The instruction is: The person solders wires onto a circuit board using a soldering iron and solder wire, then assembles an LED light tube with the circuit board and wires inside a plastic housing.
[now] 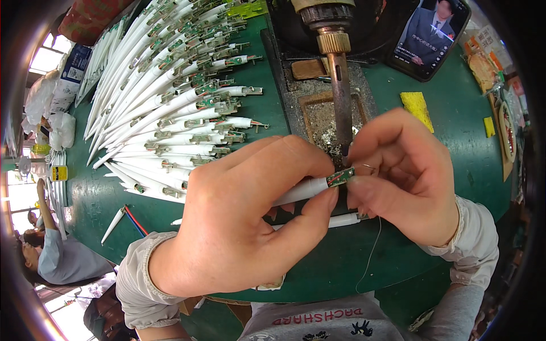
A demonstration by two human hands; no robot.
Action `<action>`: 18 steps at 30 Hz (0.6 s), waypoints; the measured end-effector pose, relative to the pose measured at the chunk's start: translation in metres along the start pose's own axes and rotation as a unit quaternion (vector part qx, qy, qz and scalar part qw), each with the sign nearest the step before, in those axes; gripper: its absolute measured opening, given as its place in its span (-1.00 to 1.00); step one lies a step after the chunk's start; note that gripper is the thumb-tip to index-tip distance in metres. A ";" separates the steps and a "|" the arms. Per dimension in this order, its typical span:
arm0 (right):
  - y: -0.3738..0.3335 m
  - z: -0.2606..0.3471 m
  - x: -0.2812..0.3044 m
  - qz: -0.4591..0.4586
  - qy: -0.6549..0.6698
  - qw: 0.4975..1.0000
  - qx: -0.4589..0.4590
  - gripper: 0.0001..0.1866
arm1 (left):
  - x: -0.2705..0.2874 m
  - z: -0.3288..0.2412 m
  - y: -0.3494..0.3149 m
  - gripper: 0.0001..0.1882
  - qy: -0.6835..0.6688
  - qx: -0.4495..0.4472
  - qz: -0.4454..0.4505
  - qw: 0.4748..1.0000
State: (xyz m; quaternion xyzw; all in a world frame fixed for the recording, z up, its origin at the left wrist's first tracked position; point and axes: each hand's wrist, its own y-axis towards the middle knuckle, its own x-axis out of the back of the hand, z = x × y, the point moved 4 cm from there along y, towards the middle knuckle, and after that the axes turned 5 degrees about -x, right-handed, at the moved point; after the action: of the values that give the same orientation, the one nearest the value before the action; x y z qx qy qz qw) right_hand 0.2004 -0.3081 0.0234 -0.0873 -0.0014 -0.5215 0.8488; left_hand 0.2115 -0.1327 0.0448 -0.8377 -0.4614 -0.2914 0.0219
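White pen body (pixel 304 190) was located just below the tip of the soldering iron (pixel 341 85), with its green circuit board (pixel 340 177) facing up. The left hand (pixel 227 221), below and left of the iron, grasped the barrel between its fingers. The right hand (pixel 426 182), below and right of the iron, had its fingers curled at the board's end; their grip could not be determined. Pen assemblies (pixel 170 96) were fanned out on the counter (pixel 466 165), left of the iron.

Toward the near edge of the green bench (pixel 335 262), bare left hand (pixel 242 210) pinches; bare right hand (pixel 414 179) curls, thumb extended.
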 end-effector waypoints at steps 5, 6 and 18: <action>0.000 -0.005 0.001 -0.011 0.104 0.994 -0.013 -0.69 | 0.003 0.004 -0.002 -0.83 -0.033 0.080 0.008 0.996; 0.000 -0.005 0.001 -0.011 0.104 0.994 -0.013 -0.69 | 0.003 0.004 -0.002 -0.83 -0.033 0.080 0.008 0.996; 0.005 -0.004 -0.004 -0.025 0.150 0.987 -0.047 -0.77 | 0.004 0.004 0.001 -0.85 -0.050 0.092 -0.009 0.994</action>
State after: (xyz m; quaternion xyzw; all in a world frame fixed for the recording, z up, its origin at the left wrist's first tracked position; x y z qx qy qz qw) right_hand 0.2029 -0.3030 0.0180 -0.0481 0.1483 -0.5492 0.8210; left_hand 0.2157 -0.1290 0.0435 -0.8414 -0.4943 -0.2057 0.0736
